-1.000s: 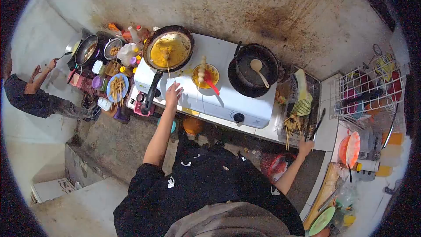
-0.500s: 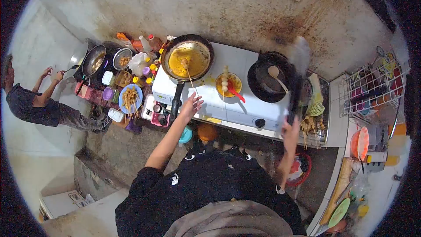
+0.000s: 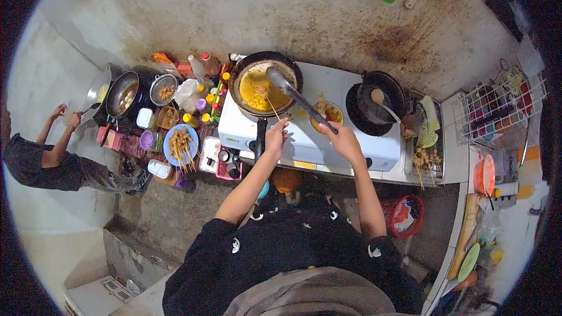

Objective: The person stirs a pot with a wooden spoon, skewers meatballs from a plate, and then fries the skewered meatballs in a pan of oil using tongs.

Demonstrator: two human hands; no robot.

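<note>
A dark frying pan [image 3: 297, 76] sits on the left side of the white stove [image 3: 234, 134], with yellow, egg-like liquid in it. A skewer [image 3: 271, 105] slants from that food toward my left hand [image 3: 277, 137], whose fingers are closed on its lower end. My right hand [image 3: 344, 142] is wrapped round the black handle of a spatula [image 3: 283, 81]. Its grey, rounded head is over the pan, near the food on the skewer. Partly behind the spatula handle stands a small yellow-orange bowl [image 3: 335, 110] with reddish contents.
A dark wok [image 3: 354, 118] with a pale ladle [image 3: 383, 105] sits at the stove's right. Left lie a blue plate [image 3: 174, 155] of skewers, bottles and boxes. Another person [image 3: 44, 161] cooks at the far left. A wire rack [image 3: 497, 111] is at right.
My right hand has swept left with the spatula, from the stove's right end to the pan. My left hand has moved up and closed on the skewer. The view has shifted slightly.
</note>
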